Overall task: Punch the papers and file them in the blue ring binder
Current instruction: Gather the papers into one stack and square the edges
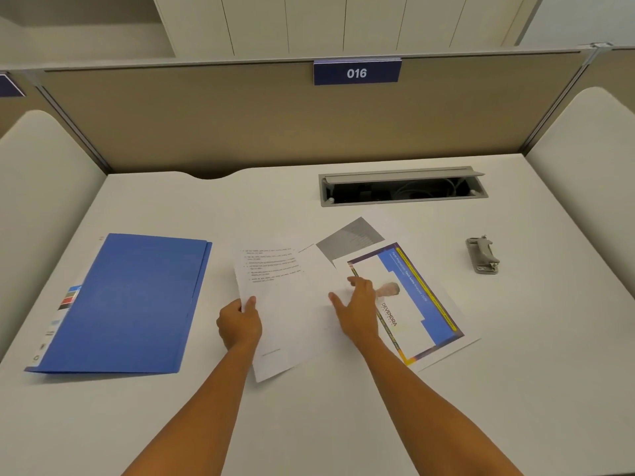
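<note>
Thumb and fingers of the left hand (239,323) pinch the near-left edge of the text sheet (285,304), thumb on top, so that the sheet can be lifted or slid without creasing. The right hand (357,309) lies flat with fingers straight, spread over the right edge of the text sheet and the left margin of the colour sheet (409,304); it holds nothing, and this pressing contact probably serves to steady or gather the loose papers. The text sheet overlaps the colour sheet, and a third sheet with a grey block (350,237) shows from under both at the far side. All three lie fanned and out of square, which suggests alignment into one stack is the step in hand, since punching requires flush edges. The punch (482,254) stands well apart to the right, untouched, on the desk (343,424). The binder (127,304) lies closed well to the left, with printed papers protruding from its left edge. Neither tool is in use; punching and filing remain to be done. Beyond the papers, a cable tray (402,187) sits recessed in the desk with its lid raised.
</note>
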A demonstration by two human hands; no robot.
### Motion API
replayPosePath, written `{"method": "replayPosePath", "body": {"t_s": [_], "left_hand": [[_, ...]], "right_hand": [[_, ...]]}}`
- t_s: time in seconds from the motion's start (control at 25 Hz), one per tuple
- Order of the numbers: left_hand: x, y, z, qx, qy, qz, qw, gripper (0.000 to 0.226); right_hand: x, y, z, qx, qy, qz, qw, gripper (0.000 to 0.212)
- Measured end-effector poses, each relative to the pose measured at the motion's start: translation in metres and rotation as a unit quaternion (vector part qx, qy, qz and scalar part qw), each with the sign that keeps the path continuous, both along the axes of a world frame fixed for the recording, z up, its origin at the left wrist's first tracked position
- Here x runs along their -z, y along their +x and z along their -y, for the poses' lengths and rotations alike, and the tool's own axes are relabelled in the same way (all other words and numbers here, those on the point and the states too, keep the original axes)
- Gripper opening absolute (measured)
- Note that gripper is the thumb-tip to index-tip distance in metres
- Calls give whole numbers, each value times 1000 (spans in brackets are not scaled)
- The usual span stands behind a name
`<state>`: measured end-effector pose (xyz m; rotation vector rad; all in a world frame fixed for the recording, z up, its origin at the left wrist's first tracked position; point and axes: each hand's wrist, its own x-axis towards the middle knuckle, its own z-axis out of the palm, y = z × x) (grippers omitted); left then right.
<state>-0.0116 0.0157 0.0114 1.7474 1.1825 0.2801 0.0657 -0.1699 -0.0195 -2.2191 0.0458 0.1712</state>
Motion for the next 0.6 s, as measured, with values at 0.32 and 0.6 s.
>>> {"method": "replayPosePath", "body": {"t_s": [0.32,0.6], "left_hand": [[-24,9,-23,20,-97,125,987,17],[-53,23,-49,27,-394,209,895,22]], "right_hand": [[4,44,107,148,-184,-25,971,96],[-1,61,141,118,-281,-129,944,115]]}}
